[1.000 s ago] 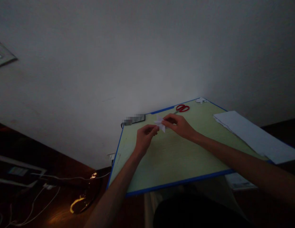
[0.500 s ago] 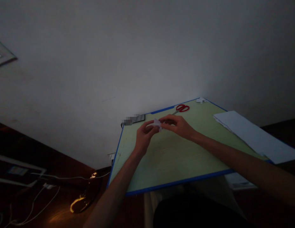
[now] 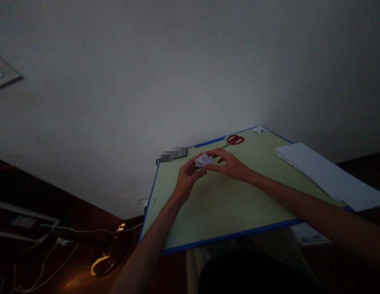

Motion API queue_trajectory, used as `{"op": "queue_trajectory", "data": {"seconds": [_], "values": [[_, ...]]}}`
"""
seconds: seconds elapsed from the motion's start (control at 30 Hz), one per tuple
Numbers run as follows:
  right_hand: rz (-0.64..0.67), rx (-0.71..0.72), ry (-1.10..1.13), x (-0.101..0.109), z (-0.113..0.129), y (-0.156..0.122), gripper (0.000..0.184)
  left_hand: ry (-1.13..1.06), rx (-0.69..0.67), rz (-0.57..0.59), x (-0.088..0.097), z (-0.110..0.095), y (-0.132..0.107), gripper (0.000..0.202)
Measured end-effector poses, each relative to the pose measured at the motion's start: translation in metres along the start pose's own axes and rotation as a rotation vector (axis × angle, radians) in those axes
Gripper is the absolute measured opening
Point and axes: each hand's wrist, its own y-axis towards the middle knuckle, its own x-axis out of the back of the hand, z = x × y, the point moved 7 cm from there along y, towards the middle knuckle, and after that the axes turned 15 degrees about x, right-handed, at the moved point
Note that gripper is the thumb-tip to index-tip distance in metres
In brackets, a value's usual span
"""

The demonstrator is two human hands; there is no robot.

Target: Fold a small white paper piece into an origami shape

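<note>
Between my two hands is a small piece of folded white paper [image 3: 203, 159], held above the table [image 3: 238, 192] with its blue edge. My left hand [image 3: 190, 173] grips it from the left, thumb below and fingers behind. From the right, my right hand [image 3: 228, 164] pinches its other side between thumb and fingers. Just beyond my right hand lie scissors with red handles [image 3: 235, 140], their blades partly hidden by that hand.
A phone-like dark object [image 3: 179, 153] lies at the table's far left corner. White paper scraps [image 3: 258, 129] sit in the far right corner. A stack of white paper [image 3: 327, 175] overhangs the right edge. The wall [image 3: 190, 73] rises directly behind; cables [image 3: 43, 265] trail on the floor at left.
The folded paper has turned and now shows a broader, fan-like face with creases. My left thumb has shifted lower, and the right fingers have opened into a rounder pinch.
</note>
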Motion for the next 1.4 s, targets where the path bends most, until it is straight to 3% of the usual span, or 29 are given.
{"op": "queue_trajectory", "data": {"seconds": [0.13, 0.37, 0.87, 1.23, 1.4], "values": [[-0.033, 0.005, -0.005, 0.002, -0.002, 0.0, 0.044, 0.009, -0.008, -0.013, -0.001, -0.002, -0.001, 0.055], [-0.102, -0.02, 0.045, 0.004, -0.01, 0.0, 0.045, 0.079, -0.029, -0.063, -0.003, -0.005, -0.002, 0.032], [-0.096, -0.086, 0.262, 0.0, -0.016, 0.001, 0.034, 0.049, -0.003, -0.14, 0.005, 0.001, 0.002, 0.044], [-0.186, -0.108, 0.265, 0.008, -0.023, 0.0, 0.036, 0.014, 0.024, -0.147, 0.006, 0.002, 0.001, 0.051], [-0.167, -0.1, 0.213, 0.009, -0.024, 0.0, 0.039, 0.012, 0.023, -0.131, 0.006, 0.003, 0.003, 0.056]]}}
